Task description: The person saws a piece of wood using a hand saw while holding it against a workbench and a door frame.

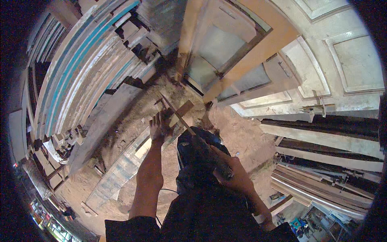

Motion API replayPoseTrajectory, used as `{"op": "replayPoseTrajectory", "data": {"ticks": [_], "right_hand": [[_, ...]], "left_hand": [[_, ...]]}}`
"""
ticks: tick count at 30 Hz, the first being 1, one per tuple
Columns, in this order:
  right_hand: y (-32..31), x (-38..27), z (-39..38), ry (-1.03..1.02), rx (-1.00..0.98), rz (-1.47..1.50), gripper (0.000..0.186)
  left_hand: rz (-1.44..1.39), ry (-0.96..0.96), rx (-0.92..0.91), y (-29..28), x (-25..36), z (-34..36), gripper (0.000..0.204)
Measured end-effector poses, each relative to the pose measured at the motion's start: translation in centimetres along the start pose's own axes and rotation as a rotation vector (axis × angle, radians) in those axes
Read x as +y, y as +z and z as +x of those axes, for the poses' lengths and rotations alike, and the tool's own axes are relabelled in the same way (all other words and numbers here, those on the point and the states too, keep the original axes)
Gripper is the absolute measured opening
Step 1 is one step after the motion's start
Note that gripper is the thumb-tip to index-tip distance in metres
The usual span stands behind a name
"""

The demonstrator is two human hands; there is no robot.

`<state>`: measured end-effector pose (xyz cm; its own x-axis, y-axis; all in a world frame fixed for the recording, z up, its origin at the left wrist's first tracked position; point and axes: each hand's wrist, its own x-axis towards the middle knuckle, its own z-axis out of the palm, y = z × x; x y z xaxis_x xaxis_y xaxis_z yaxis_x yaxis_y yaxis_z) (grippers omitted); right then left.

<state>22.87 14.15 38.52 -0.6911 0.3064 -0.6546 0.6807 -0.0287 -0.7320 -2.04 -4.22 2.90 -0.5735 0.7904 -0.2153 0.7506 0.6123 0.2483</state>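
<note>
My left hand (160,126) has its fingers raised and apart against a short wooden board (184,108), beside the upper part of a long narrow strip with a short crosspiece at its far end; I cannot tell whether it bears on either. My right hand (234,171) is closed on the dark, wider near end of this long piece (197,139), whose exact kind is unclear. The piece slants away over my dark-clothed leg (183,157). A long weathered plank (113,177) lies below to the left, and a thin dark cord loops beside my left forearm.
Stacked boards with turquoise edges (80,68) fill the upper left. Framed panels (221,48) and cream panelled doors (350,68) stand ahead and to the right. Timber lengths (314,181) are piled at the lower right. The dirt floor (242,125) shows between them, with scraps on it.
</note>
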Motion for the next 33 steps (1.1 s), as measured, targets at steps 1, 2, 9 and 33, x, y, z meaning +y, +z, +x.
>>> {"op": "replayPoseTrajectory", "data": {"ticks": [1,2,9,33], "right_hand": [[-0.3,0.4,0.1,-0.050,0.007,0.004,0.078],[-0.6,0.7,0.3,-0.108,0.013,-0.012,0.077],[-0.8,-2.8,4.2,-0.354,-0.062,-0.129,0.082],[2.5,5.8,11.1,-0.813,0.178,-0.169,0.069]], "left_hand": [[0.008,0.000,0.006,0.0,0.4,0.0,0.112],[0.014,-0.003,0.014,-0.1,0.6,-0.1,0.112],[-0.090,-0.009,0.049,-2.0,0.8,-0.1,0.092],[-0.049,-0.012,0.105,-1.8,2.1,0.1,0.100]]}}
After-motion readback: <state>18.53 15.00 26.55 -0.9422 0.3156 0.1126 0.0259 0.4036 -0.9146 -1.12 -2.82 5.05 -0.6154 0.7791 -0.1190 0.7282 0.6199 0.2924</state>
